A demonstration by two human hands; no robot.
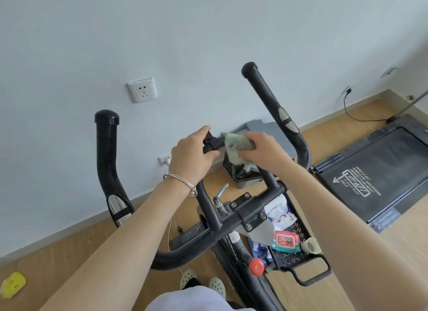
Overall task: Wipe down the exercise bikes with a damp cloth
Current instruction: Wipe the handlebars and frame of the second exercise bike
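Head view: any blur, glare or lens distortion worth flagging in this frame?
Head view: even, soft daylight, no harsh shadows; mild glare on the chrome grip sensors; strong wide-angle bending tilts the wall socket and treadmill; slight motion blur on the cloth under the right hand; left hand sharp.
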